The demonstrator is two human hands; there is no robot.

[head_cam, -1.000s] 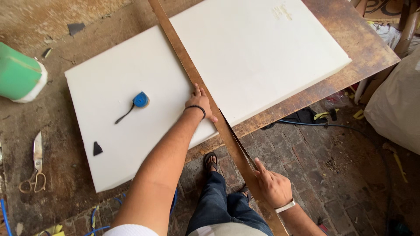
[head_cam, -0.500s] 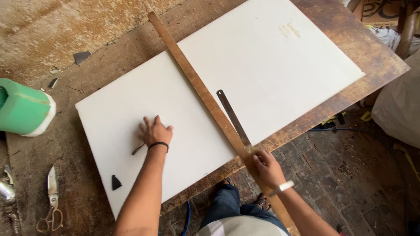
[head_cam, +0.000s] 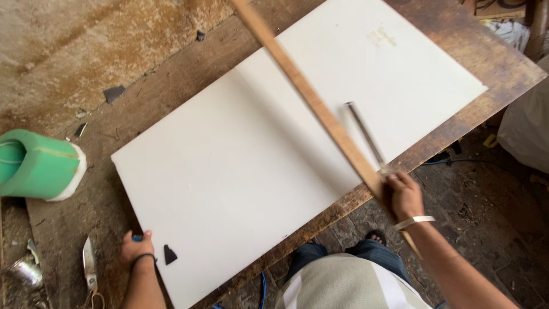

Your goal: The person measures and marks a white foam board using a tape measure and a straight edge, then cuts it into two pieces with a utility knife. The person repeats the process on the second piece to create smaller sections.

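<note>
- Head view: a person stands at a worn wooden table, looking down on a large white sheet that lies flat across it.
- The right hand is closed around the near end of a long wooden strip, which runs diagonally from the hand, over the sheet, to the top edge of the frame.
- The strip looks lifted off the sheet, casting a soft shadow to its left; whether it touches the sheet anywhere cannot be told.
- A narrow metal ruler lies on the sheet just beside the strip, its near end reaching the right hand; whether the hand also holds it cannot be told.
- A pale band circles the right wrist.
- The left hand rests at the sheet's near left corner, fingers curled over a small blue object that is mostly hidden.
- A dark band circles the left wrist.
- A small black triangular scrap lies on the sheet just beside the left hand.
- Shears lie on the table left of that hand.
- A green roll sits near the table's left edge, well apart from the sheet.
- Dark scraps dot the bare table beyond the sheet.
- The person's jeans and striped shirt show below the table edge.
</note>
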